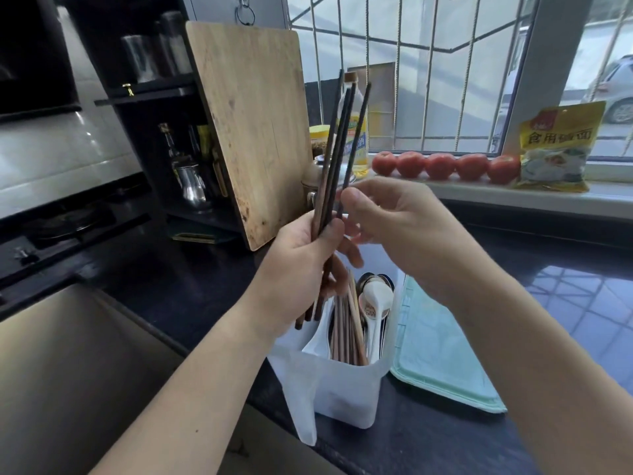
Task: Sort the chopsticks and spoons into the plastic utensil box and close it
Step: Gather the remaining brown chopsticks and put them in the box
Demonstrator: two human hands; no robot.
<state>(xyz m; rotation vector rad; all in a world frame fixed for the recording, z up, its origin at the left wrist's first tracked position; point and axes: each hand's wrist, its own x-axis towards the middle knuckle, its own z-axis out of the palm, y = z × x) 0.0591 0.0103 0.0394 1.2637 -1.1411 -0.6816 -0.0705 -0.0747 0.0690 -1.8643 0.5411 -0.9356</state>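
Observation:
My left hand [301,269] grips a bundle of several dark chopsticks [337,145], held upright above the white plastic utensil box [342,392]. My right hand [394,224] is beside the bundle, its thumb and forefinger pinching one dark chopstick near the middle. The box stands on the black counter and holds light wooden chopsticks [347,334] and several spoons, one of them white ceramic [375,303]. The box's mint-green lid [442,354] lies open flat to the right of it.
A wooden cutting board [250,132] leans behind the hands, next to a dark rack with bottles. An oil bottle [359,132], several tomatoes [442,166] and a yellow packet [558,149] sit along the windowsill. A steel sink [85,371] lies at the lower left.

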